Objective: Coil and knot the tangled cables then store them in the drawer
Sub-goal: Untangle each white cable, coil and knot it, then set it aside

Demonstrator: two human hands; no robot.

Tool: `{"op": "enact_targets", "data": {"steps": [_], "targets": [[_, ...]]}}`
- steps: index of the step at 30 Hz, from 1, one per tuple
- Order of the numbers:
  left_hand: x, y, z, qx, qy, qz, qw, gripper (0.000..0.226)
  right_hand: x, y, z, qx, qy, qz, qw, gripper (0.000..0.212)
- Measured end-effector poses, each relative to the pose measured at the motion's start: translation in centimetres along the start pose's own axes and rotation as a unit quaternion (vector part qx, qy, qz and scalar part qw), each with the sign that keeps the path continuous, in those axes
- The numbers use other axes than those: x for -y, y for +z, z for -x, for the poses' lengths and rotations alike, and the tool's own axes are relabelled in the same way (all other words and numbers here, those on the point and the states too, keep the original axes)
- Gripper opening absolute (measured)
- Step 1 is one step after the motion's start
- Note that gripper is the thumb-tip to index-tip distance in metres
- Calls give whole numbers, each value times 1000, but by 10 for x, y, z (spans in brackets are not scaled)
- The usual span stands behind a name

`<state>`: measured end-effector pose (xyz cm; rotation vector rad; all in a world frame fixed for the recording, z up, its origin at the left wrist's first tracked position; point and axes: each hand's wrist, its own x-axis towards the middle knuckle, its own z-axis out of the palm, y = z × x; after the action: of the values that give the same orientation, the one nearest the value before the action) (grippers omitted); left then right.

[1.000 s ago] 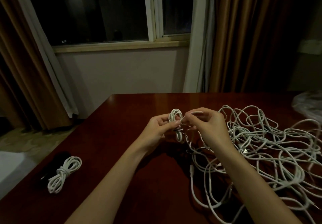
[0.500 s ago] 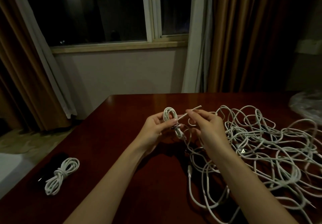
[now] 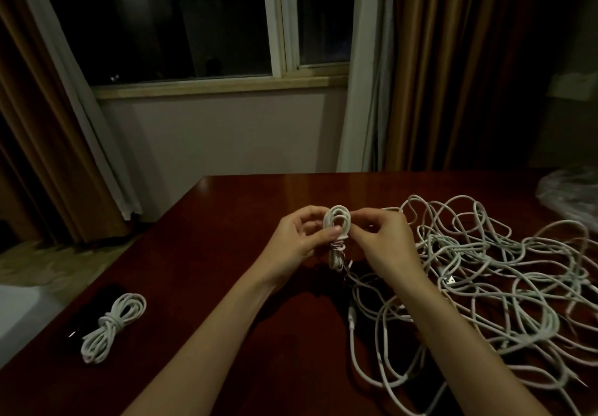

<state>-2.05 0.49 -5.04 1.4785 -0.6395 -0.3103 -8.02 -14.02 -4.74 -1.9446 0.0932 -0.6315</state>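
Pinching the waist of the small coil [image 3: 337, 231] with the thumb of our left hand [image 3: 299, 240], we keep the loops stacked while our right hand [image 3: 383, 242] works the free end around that same waist; to do this step well, we judge, each wrap should be drawn snug against the last and the tail tucked under a turn before either hand lets go, or the bundle will spring loose. Our left fingers [image 3: 309, 218] are curled round the coil from its nine o'clock side, and our right fingers [image 3: 362, 221] are bunched together at its three o'clock side, clamped, as far as we can tell, on the thin tail, though the tail itself is hidden in the grip. The coil stands upright above the counter [image 3: 226, 253], its lower loops hanging toward six o'clock. From the right hand, at three to five o'clock, spreads the tangled mass of white cables [image 3: 485, 286], still to be sorted. Well apart at eight o'clock lies a finished bundle [image 3: 111, 326], already knotted, beside a dark object we cannot identify. No drawer shows here.
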Motion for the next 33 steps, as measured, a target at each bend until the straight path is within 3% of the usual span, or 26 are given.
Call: {"op": "enact_targets", "data": {"steps": [5,10,14,18,23,27,33], "targets": [[0,4,0,-26,8,-3,1000,36,1,-4,-2,61,-20,-17,998,13],[-1,10,0,-56,12,18,998,46,6,-5,-3,94,91,-187,974,21],[0,9,1,-96,45,17,994,35,11,-4,-5,87,129,-300,941,35],[5,10,-1,-112,79,-31,990,23,10,-2,1,43,85,-232,968,44],[2,11,0,-89,69,-27,993,28,9,-1,1,-30,30,-211,976,18],[1,8,-1,-61,34,8,998,33,4,3,-1,-60,38,-218,973,5],[0,8,0,-60,-5,39,997,25,8,1,-1,-82,-56,-81,992,13]]}}
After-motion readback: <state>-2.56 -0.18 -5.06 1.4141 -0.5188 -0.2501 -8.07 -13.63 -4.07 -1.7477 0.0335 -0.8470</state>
